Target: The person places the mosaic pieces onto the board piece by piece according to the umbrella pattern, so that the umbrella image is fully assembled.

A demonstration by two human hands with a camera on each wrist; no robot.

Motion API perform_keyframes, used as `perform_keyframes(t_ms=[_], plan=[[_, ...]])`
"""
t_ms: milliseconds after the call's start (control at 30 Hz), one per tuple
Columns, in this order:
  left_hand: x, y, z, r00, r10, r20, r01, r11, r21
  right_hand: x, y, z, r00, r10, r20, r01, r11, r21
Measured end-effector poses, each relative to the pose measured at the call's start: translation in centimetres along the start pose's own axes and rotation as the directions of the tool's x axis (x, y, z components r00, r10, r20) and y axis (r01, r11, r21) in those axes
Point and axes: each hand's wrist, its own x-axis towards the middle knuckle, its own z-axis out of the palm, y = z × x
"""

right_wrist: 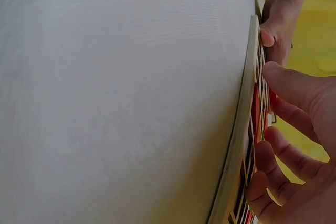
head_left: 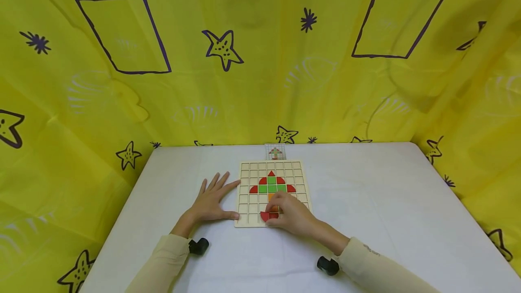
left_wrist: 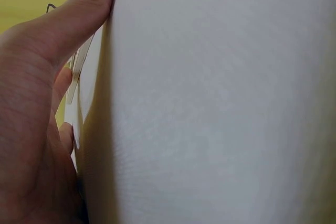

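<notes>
A wooden grid board (head_left: pixel 248 166) lies on the white table, with red, green and orange pieces set in its squares in a tree-like shape. Near the board's front edge my right hand (head_left: pixel 291 214) pinches a red quarter-round piece (head_left: pixel 264 216) between thumb and fingers, beside another red piece (head_left: pixel 273 215) in the grid. The right wrist view shows that hand (right_wrist: pixel 310 129) low over the board's edge. My left hand (head_left: pixel 211 200) is spread at the board's left side, its thumb on the front left corner and its fingertips by the left edge.
A small pattern card (head_left: pixel 275 152) with a similar coloured picture lies just behind the board. White cloth covers the table (head_left: pixel 366 184). A yellow curtain (head_left: pixel 260 89) with stars hangs around the back and sides. Black wrist cameras (head_left: pixel 328 266) are on both forearms.
</notes>
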Motion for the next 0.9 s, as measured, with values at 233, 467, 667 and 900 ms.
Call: perform_keyframes(t_ms=[233, 467, 667, 900], plan=[[0.0, 0.5, -0.4, 0.999, -0.019, 0.028, 0.019, 1.000, -0.001, 0.0, -0.1, 0.4, 1.000, -0.013, 0.003, 0.013, 0.997, -0.074], [0.0, 0.2, -0.2, 1.000, -0.009, 0.006, 0.009, 1.000, 0.008, 0.1, -0.3, 0.3, 1.000, -0.016, 0.011, 0.017, 0.997, -0.080], [0.0, 0.9, -1.0, 0.998, -0.040, 0.055, 0.039, 0.999, 0.014, 0.2, -0.3, 0.3, 0.999, -0.052, 0.010, 0.053, 0.994, -0.098], [0.1, 1.0, -1.0, 0.996, -0.054, 0.069, 0.053, 0.998, 0.016, 0.4, -0.3, 0.3, 0.998, -0.063, 0.014, 0.064, 0.993, -0.101]])
